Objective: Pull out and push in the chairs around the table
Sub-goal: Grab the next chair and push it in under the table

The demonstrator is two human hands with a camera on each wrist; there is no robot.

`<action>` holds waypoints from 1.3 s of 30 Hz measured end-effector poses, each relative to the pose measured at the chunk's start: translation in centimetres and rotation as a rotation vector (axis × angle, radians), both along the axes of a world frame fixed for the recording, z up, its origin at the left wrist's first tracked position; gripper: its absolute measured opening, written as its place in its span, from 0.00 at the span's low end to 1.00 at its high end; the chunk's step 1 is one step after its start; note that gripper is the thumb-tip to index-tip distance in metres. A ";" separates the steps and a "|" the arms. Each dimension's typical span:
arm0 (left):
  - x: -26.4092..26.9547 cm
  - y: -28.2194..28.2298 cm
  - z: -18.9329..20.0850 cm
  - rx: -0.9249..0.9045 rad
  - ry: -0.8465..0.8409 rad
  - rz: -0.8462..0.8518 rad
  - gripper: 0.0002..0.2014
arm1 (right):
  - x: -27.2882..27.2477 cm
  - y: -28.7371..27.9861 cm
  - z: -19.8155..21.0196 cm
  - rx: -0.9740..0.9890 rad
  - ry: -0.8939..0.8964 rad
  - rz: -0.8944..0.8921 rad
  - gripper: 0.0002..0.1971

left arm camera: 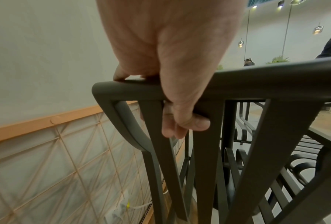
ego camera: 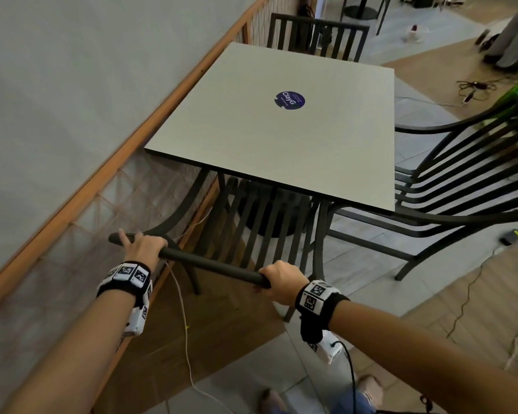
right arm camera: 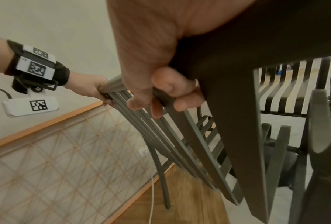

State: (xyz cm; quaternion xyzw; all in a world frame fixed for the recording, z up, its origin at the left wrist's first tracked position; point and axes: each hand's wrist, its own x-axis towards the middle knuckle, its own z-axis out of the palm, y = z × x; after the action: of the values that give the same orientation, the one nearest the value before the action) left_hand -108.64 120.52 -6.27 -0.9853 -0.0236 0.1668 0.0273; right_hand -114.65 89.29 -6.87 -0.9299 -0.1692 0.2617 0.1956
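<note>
1. Hands grip one dark grey slatted metal chair (ego camera: 248, 231) at lower centre of the head view: the left hand (ego camera: 145, 245) curls over the left end of its top rail (ego camera: 210, 264), the right hand (ego camera: 281, 280) clamps round the right end.
2. In the left wrist view the fingers (left arm camera: 168, 128) wrap under the rail, thumb in front; a wide two-handed hold probably keeps the chair square while it slides.
3. The chair's seat sits under the near edge of the square pale grey table (ego camera: 281, 138), so it looks tucked in.
4. Count: three chairs visible, this one, a second chair (ego camera: 317, 34) at upper centre, a third chair (ego camera: 467, 171) at right; one table, with one round purple sticker (ego camera: 289, 100).
</note>
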 end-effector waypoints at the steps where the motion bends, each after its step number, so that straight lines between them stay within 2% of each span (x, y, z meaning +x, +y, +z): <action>1: 0.3 -0.1 0.0 -0.006 -0.013 0.001 0.15 | 0.4 -0.1 0.0 0.007 -0.002 -0.003 0.12; 6: 1.1 -0.8 0.2 -0.048 -0.037 0.037 0.13 | 1.1 -0.3 0.0 -0.012 -0.023 0.031 0.13; 9: 0.5 -1.7 0.5 -0.103 -0.062 0.041 0.18 | 0.8 -1.0 -0.3 0.024 0.007 0.055 0.14; 11: 0.0 -2.1 0.6 -0.228 -0.073 0.040 0.23 | 0.9 -2.1 -0.1 0.071 0.088 0.065 0.20; 14: -0.6 -2.8 2.3 -0.525 -0.037 0.145 0.27 | 2.6 -4.7 0.4 0.135 0.269 0.030 0.27; 16: -0.7 -3.6 4.1 -0.618 -0.045 0.219 0.27 | 4.6 -6.5 -0.1 0.156 0.271 -0.034 0.29; 17: -0.9 -4.2 5.0 -0.649 -0.076 0.263 0.26 | 5.7 -7.2 -0.6 0.150 0.240 -0.067 0.30; 19: -1.4 -5.8 6.5 -0.699 -0.168 0.347 0.25 | 7.8 -8.4 -1.6 0.065 0.185 -0.073 0.24; 21: -2.3 -7.9 6.9 -0.734 -0.228 0.443 0.26 | 9.9 -9.3 -2.3 -0.040 0.148 0.014 0.17; 24: -4.2 -11.7 5.5 -0.743 -0.190 0.615 0.33 | 12.4 -10.7 -2.8 -0.178 0.101 0.195 0.12; 26: -5.2 -14.5 4.2 -0.818 -0.154 0.795 0.41 | 14.0 -12.1 -3.7 -0.261 0.117 0.340 0.14; 29: -6.1 -17.9 0.9 -1.087 -0.167 1.094 0.56 | 15.4 -14.6 -6.0 -0.370 0.106 0.585 0.20; 32: -6.3 -20.6 -3.5 -1.336 -0.235 1.425 0.58 | 15.3 -16.9 -8.4 -0.453 0.016 0.775 0.28; 35: -6.1 -26.1 0.5 -1.370 -0.328 1.538 0.51 | 14.5 -18.7 -10.7 -0.383 -0.037 0.778 0.31; 39: -6.5 -28.2 0.2 -1.315 -0.390 1.576 0.50 | 14.5 -20.0 -14.3 -0.346 -0.064 0.665 0.30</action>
State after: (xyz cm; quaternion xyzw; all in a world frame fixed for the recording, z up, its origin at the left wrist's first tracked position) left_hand -115.16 92.31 -6.02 -0.5212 -0.5682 -0.0444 -0.6353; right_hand -100.19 69.32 -21.22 -0.8512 -0.4213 0.3062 -0.0653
